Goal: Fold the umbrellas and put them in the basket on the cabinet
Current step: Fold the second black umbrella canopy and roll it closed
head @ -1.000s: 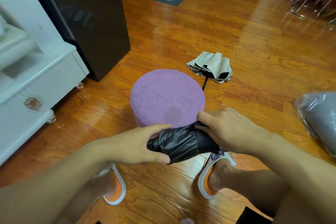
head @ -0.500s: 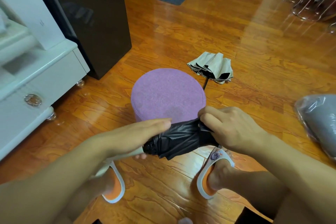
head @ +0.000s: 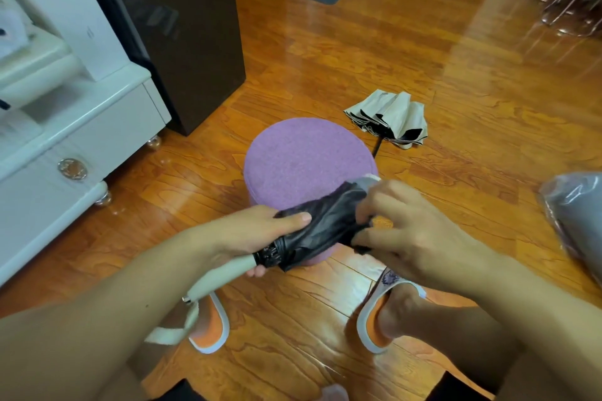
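Note:
A collapsed black umbrella [head: 321,226] with a pale handle [head: 221,277] and wrist strap lies slanted across both hands, just in front of a purple round stool [head: 306,156]. My left hand [head: 250,231] grips its canopy near the handle end. My right hand [head: 410,228] pinches the canopy folds and a grey strap at the far end. A second umbrella [head: 391,117], beige outside and black inside, lies half collapsed on the floor behind the stool. The basket is not in view.
A white cabinet [head: 75,127] stands at the left, with a white box [head: 65,10] on top. A dark brown cabinet [head: 182,26] is behind it. A grey bundle in plastic [head: 576,215] lies at the right edge. My feet in orange slippers rest on the wooden floor.
The black umbrella has tilted, its far end rising toward the stool and its pale handle sliding out below my left hand. My right hand has shifted to the far end's strap.

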Motion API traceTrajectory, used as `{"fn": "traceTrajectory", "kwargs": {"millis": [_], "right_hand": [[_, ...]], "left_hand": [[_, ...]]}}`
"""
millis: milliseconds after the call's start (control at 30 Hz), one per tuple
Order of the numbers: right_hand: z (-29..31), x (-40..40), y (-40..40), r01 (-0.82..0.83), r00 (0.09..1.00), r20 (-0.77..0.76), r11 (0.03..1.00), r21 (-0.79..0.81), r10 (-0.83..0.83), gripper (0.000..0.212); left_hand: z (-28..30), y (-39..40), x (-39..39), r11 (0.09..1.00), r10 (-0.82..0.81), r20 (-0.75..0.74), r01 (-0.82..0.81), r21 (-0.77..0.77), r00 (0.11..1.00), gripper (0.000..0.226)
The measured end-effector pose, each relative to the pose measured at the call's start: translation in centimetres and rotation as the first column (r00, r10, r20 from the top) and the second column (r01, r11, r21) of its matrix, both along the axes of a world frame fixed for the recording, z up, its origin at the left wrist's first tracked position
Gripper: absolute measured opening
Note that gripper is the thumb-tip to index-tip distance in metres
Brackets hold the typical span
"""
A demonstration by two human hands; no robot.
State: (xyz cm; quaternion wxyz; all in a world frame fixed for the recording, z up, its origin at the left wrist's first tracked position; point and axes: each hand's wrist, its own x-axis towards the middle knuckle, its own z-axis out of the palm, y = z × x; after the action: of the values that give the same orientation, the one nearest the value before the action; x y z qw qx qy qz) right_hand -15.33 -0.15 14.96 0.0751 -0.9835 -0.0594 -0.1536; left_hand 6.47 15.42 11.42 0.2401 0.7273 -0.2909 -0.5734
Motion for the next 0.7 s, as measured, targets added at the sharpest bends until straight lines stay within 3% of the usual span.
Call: {"fn": "traceTrajectory", "kwargs": {"millis": [33,100,133,167,233,267,333,400,467,533,633,700], "right_hand": [[0.1,-0.1,0.4,-0.022,1.0,-0.006,1.0,0.005,0.022,0.017],[0.3,0.0,1.0,-0.041,0.999,0.007,0.998,0.049,0.04,0.017],[0.4,0.1,1.0,-0.02,0.999,0.036,0.998,0.066,0.018,0.017],[0.5,0.2,0.6,0.013,0.998,0.055,0.996,0.093,-0.018,0.017],[1.0,0.2,-0.1,0.169,0.977,0.091,0.957,0.235,-0.195,0.017],[1.1,0.1,-0.5,0.305,0.93,0.091,0.886,0.349,-0.356,0.016],[0.9,0.1,-1.4,0.534,0.744,-0.021,0.575,0.62,-0.668,0.022],[0.3,0.4,-3.0,0.57,0.573,-0.226,0.185,0.8,-0.788,0.026],[-0.3,0.7,-4.4,0.583,0.523,-0.444,-0.075,0.809,-0.728,0.022],[-0.6,0.9,-4.9,0.626,0.537,-0.614,-0.214,0.75,-0.579,0.017],[0.0,1.0,-4.7,0.573,0.623,-0.728,-0.468,0.673,-0.286,0.05],[0.6,1.3,-4.0,0.543,0.689,-0.716,-0.571,0.615,-0.116,0.066]], "left_hand": [[-0.4,0.1,0.3,0.999,0.004,0.138,0.003,-0.051,0.99,0.051],[-1.5,0.5,0.8,0.981,-0.115,0.583,0.184,-0.061,0.804,0.053],[-1.9,0.5,0.9,0.968,-0.16,0.688,0.248,-0.031,0.708,0.057],[-2.5,0.5,1.0,0.966,-0.175,0.686,0.257,-0.018,0.706,0.058],[-2.7,0.6,0.7,0.986,-0.061,0.414,0.119,-0.115,0.908,0.046],[-2.6,0.5,0.4,0.99,0.019,0.238,0.014,-0.137,0.971,0.039],[-2.3,0.2,0.3,0.975,0.195,-0.014,-0.195,-0.102,0.981,0.044],[-1.5,0.1,0.5,0.938,0.334,-0.187,-0.345,-0.03,0.924,0.062],[-0.3,-0.3,1.0,0.92,0.382,-0.33,-0.39,0.044,0.863,0.063],[0.8,-0.6,1.4,0.922,0.37,-0.425,-0.383,0.057,0.826,0.066],[1.7,-0.8,1.2,0.933,0.327,-0.467,-0.359,0.021,0.822,0.064],[1.6,-0.8,1.0,0.92,0.339,-0.444,-0.391,-0.03,0.83,0.06]]}}
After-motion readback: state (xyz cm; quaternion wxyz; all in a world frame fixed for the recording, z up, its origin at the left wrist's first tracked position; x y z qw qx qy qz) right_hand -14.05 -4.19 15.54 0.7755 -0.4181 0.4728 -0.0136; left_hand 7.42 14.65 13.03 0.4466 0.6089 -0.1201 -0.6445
